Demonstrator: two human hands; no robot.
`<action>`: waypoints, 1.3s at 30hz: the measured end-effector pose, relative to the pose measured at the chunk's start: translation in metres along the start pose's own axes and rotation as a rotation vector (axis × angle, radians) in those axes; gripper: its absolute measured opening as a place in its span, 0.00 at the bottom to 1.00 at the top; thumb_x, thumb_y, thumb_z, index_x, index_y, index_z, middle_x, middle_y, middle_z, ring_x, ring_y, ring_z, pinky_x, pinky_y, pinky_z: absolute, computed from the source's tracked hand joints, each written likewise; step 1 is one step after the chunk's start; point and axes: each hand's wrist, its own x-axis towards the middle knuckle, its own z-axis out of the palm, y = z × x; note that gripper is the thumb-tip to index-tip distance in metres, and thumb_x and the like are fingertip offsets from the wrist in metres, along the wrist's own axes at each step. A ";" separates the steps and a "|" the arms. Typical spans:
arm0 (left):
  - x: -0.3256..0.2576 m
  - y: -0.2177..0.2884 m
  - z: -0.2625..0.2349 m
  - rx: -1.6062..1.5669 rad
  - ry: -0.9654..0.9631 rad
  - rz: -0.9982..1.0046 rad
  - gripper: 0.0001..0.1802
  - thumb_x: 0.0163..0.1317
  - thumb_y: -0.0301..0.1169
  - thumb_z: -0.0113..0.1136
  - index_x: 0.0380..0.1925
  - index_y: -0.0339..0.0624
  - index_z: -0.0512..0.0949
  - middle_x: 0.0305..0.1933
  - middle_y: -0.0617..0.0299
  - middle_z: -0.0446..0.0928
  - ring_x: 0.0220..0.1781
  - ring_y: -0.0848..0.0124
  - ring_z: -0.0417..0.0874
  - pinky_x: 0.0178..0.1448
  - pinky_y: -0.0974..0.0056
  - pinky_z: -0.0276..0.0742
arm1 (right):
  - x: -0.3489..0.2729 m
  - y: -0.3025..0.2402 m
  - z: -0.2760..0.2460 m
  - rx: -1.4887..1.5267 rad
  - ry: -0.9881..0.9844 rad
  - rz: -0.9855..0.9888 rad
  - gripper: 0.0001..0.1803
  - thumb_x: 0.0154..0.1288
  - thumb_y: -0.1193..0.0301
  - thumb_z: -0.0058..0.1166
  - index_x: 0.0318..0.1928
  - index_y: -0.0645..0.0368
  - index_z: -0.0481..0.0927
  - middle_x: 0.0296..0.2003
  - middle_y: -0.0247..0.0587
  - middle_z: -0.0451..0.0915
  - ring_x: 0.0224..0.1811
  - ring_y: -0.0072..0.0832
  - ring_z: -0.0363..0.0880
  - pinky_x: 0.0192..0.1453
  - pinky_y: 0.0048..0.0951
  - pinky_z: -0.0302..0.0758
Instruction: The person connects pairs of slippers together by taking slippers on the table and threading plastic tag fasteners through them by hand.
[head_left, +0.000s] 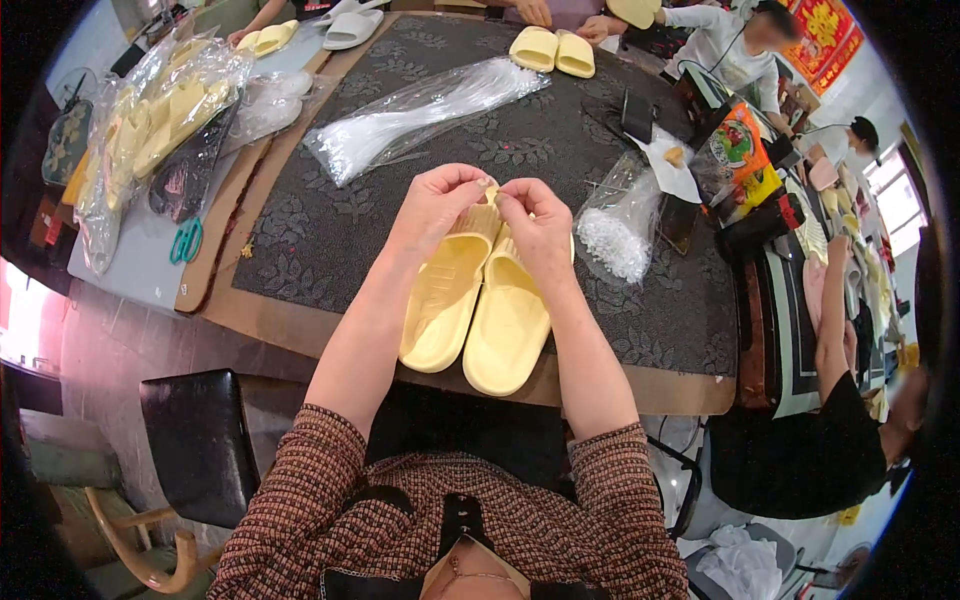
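A pair of pale yellow slippers (510, 330) lies side by side at the near edge of the table, heels toward me. My left hand (440, 208) is over the toe end of the left slipper, thumb and forefinger pinched together. Beside it, my right hand (540, 228) pinches in the same way above the right slipper's toe. The fingertips of both hands nearly meet between the two toes. Whatever they hold there is too small to make out. My hands and wrists partly cover the slippers' straps.
A clear bag of long white plastic strands (430, 115) lies beyond my hands; another bag of white strands (615, 235) is at right. Teal-handled scissors (186, 241) and bagged slippers (170, 125) are at left. Other people work around the table, near another yellow pair (552, 50).
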 end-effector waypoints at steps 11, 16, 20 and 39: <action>0.002 -0.007 -0.006 0.059 -0.042 0.024 0.08 0.65 0.29 0.54 0.37 0.39 0.80 0.27 0.73 0.73 0.27 0.86 0.68 0.29 0.80 0.62 | 0.000 0.002 0.004 -0.022 0.014 -0.115 0.02 0.57 0.78 0.56 0.31 0.63 0.77 0.19 0.27 0.74 0.22 0.11 0.68 0.26 0.17 0.66; 0.004 -0.007 -0.007 0.078 -0.060 0.026 0.08 0.65 0.30 0.53 0.36 0.40 0.80 0.26 0.74 0.72 0.26 0.86 0.67 0.29 0.80 0.61 | 0.001 0.001 0.003 -0.018 0.020 -0.079 0.02 0.58 0.78 0.56 0.31 0.63 0.78 0.19 0.27 0.74 0.22 0.11 0.68 0.26 0.17 0.66; 0.005 -0.008 -0.010 0.058 -0.079 0.049 0.09 0.66 0.30 0.52 0.36 0.40 0.80 0.25 0.74 0.71 0.25 0.86 0.66 0.29 0.80 0.60 | -0.001 -0.004 0.000 0.032 -0.035 0.034 0.03 0.61 0.78 0.55 0.36 0.62 0.78 0.27 0.25 0.76 0.29 0.12 0.72 0.35 0.15 0.69; 0.005 -0.009 -0.009 0.127 -0.096 0.039 0.07 0.64 0.29 0.52 0.33 0.39 0.78 0.24 0.74 0.70 0.25 0.86 0.66 0.28 0.79 0.60 | 0.000 -0.001 0.000 -0.006 -0.033 0.007 0.03 0.60 0.78 0.55 0.35 0.63 0.78 0.27 0.25 0.76 0.29 0.11 0.72 0.34 0.15 0.69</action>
